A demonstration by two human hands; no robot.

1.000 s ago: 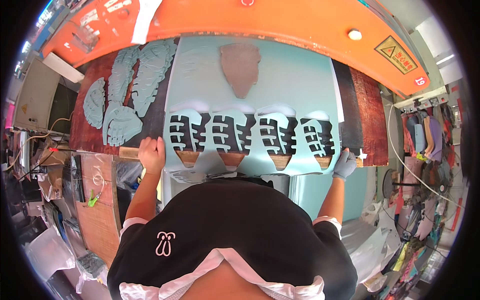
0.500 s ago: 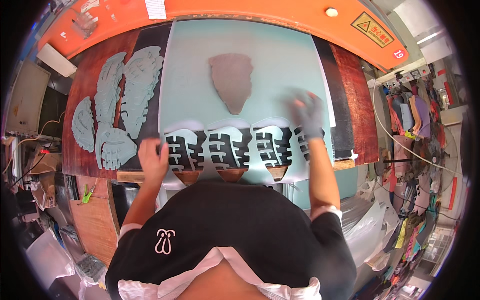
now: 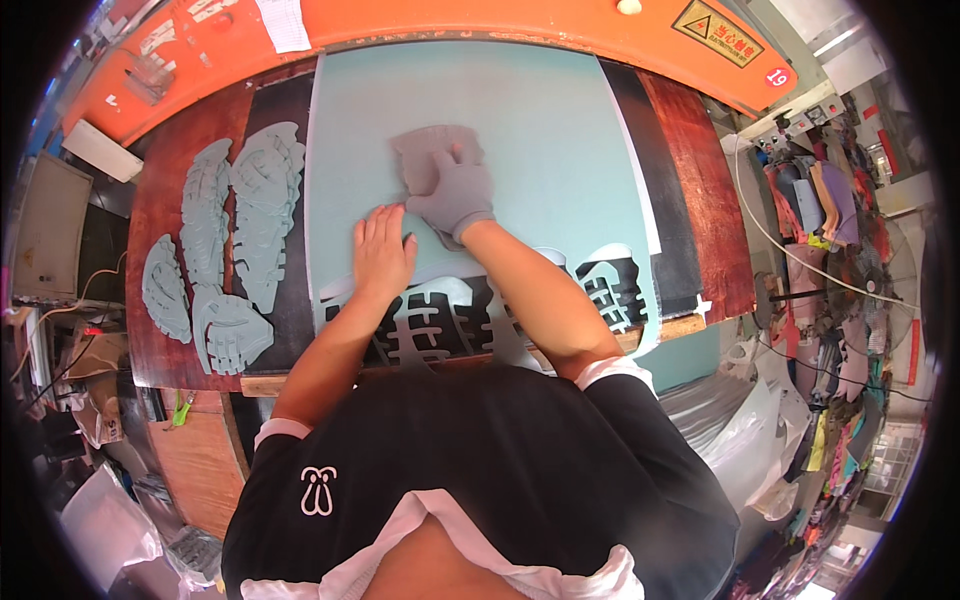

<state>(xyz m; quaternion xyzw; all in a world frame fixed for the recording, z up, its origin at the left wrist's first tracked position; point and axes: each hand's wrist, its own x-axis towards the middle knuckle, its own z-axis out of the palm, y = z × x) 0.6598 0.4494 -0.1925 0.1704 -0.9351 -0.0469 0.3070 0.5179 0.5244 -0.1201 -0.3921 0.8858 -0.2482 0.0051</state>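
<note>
My right hand point(image 3: 457, 194), in a grey glove with bare fingertips, grips a grey-brown tapered plate point(image 3: 428, 139) on a pale green sheet point(image 3: 540, 110). Its thumb is at the left side and its fingers reach over the top; the plate's lower part is mostly hidden. My bare left hand point(image 3: 383, 250) lies flat on the sheet beside the plate's lower left, fingers stretched out, holding nothing. Along the sheet's near edge run several slotted cut-outs point(image 3: 612, 290) with black board showing through, partly covered by my forearms.
Stacks of pale green cut pieces point(image 3: 267, 215) lie at the left on the reddish wooden table point(image 3: 160, 215). An orange machine beam point(image 3: 420, 22) spans the far side. A power cord point(image 3: 800, 270) hangs at the right, near racks of coloured pieces point(image 3: 825, 360).
My right hand has come in from the right onto the grey-brown plate. My left hand has moved from the sheet's near left edge up and right, beside the plate. The view has shifted slightly.
</note>
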